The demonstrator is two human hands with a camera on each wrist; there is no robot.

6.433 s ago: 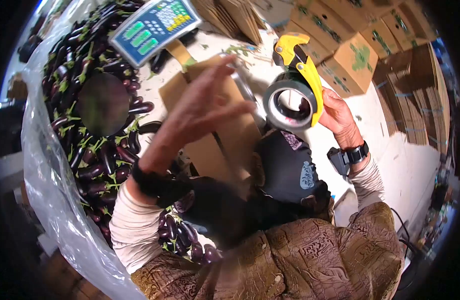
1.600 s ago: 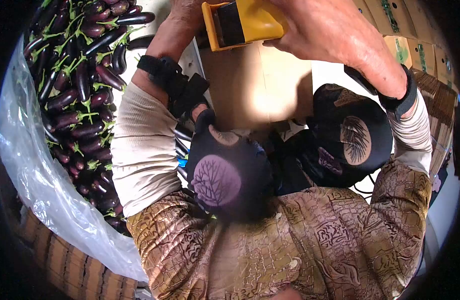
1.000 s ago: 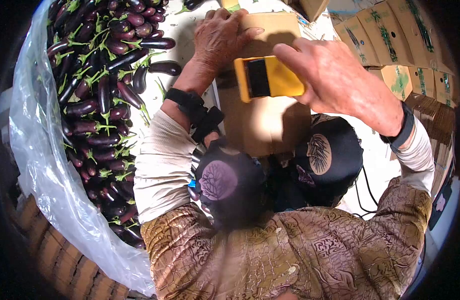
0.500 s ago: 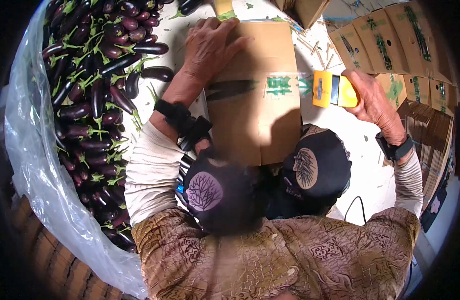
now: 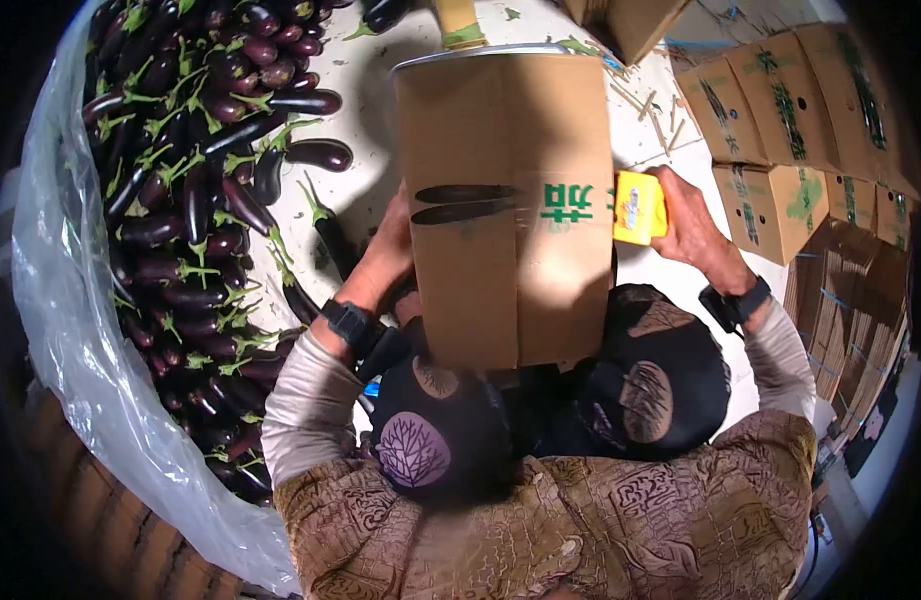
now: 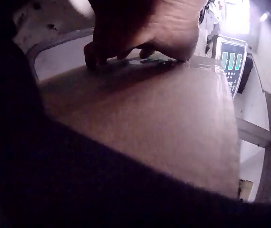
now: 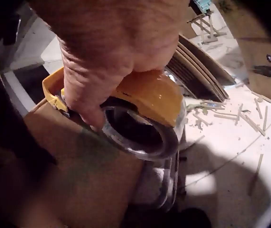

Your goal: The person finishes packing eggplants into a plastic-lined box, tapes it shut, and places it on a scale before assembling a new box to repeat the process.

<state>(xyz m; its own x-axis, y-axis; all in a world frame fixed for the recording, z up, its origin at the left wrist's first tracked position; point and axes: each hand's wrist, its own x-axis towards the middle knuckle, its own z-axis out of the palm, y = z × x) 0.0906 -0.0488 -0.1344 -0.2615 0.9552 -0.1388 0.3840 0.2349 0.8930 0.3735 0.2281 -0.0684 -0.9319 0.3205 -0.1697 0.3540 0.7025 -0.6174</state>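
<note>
Head view: centre frame, a cardboard box [image 5: 505, 200] with printed aubergine shapes and green characters, standing over a white table [image 5: 380, 120]. At its left edge, left hand [image 5: 385, 250] laid against the box's side, fingers hidden behind the cardboard (cannot tell from here how far curled), forearm rising from lower left with a dark strap at the wrist. At the box's right edge, right hand [image 5: 685, 215] wrapped round a yellow tape dispenser [image 5: 637, 207], dispenser touching the box's side, wrist bent back toward lower right. Left half of the frame: a heap of aubergines [image 5: 190, 200] inside clear plastic sheeting [image 5: 90, 380]. Upper right: more cartons [image 5: 770, 120] in a row, flat cardboard stacked at the right edge.

Left wrist view: upper middle, left hand [image 6: 145, 28] pressing down on the box [image 6: 154, 128], fingertips [image 6: 92, 54] bearing on the cardboard, fingers nearly straight, nothing clasped. Upper right, a scale display [image 6: 230, 59] with green digits.

Right wrist view: upper centre, right hand [image 7: 112, 47] closed tight over the tape dispenser [image 7: 145, 102], fingers curled down across its yellow hood, tape roll ring just below (grey, seen edge-on). Dispenser at the edge of the box [image 7: 78, 171], lower left. Right side, white table [image 7: 240, 161] strewn with splinters.
</note>
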